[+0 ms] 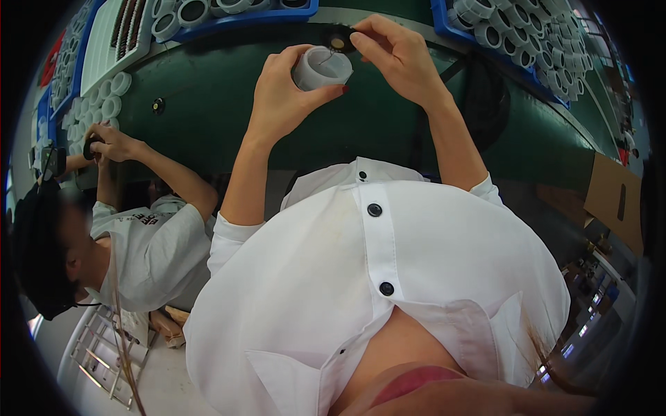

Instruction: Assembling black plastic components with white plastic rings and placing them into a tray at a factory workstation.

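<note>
My left hand [286, 93] is wrapped round a white, round plastic housing [327, 69], tilted so that its open side faces me. Thumb and fingers press on opposite sides of its wall. Just above the far rim, my right hand [397, 59] pinches the edge of a small black disc with a gold-coloured centre [338, 40], which looks like a speaker. A thin wire seems to run from the disc down into the housing; its far end is hard to make out. Both hands are raised over the green work table [208, 90].
Blue trays [243, 15] of white ring-shaped housings stand along the far side, another blue tray [444, 17] at far right. A loose black disc [159, 105] lies left of my hands. A co-worker [152, 243] works at my left. A cardboard box [614, 201] is at right.
</note>
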Tool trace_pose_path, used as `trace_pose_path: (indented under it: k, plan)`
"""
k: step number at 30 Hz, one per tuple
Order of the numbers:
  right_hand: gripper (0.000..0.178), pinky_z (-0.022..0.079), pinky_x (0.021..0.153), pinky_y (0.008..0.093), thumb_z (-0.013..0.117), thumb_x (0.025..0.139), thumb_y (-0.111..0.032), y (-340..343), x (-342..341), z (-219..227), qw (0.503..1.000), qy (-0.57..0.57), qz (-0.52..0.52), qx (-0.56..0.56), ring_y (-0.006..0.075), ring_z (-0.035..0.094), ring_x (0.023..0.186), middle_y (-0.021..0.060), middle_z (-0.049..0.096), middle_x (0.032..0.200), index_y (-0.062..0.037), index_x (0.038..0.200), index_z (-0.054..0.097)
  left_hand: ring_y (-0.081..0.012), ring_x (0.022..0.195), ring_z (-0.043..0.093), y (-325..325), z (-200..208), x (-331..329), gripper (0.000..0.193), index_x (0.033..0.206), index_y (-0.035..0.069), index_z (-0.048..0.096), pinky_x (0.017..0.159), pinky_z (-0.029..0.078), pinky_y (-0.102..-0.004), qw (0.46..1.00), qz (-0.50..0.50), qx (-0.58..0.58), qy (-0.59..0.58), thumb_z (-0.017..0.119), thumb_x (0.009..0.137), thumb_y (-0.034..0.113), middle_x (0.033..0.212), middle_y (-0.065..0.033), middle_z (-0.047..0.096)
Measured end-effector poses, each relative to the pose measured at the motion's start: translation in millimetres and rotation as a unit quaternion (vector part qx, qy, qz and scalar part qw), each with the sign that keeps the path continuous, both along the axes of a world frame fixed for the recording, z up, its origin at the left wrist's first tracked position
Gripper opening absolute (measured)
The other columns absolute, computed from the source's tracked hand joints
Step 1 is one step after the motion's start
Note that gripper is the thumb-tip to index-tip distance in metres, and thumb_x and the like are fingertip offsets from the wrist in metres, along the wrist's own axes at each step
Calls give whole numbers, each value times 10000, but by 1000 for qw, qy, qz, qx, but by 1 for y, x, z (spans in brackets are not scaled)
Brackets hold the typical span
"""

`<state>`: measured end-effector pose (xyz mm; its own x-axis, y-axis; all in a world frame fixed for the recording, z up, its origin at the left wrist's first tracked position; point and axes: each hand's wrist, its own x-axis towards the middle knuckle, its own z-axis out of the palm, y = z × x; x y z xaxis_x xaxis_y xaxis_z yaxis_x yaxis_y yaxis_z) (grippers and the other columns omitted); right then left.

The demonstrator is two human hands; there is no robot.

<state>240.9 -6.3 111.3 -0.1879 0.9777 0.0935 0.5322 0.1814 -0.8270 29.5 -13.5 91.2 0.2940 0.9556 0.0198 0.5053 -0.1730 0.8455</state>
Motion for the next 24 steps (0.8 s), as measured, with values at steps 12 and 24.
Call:
trace_pose_path:
  k: [12,24]
  plan:
    - [176,519,649,262,725,818,-57,-15,-13,-6,963,-72,58,254,169,634,769,57,655,929,-50,994,718,-237,1004,611,4,-6,-9,655,1195,63,600,857,503,-348,998,-17,7,-59,863,651,316,1087,-97,610]
    - [220,531,697,301,727,800,-71,-15,-12,20,932,-162,143,290,208,628,817,64,634,958,-77,1020,715,-202,932,677,0,-1,-13,534,1379,34,417,768,538,-284,917,-76,-176,-351,646,907,131,1101,-110,639]
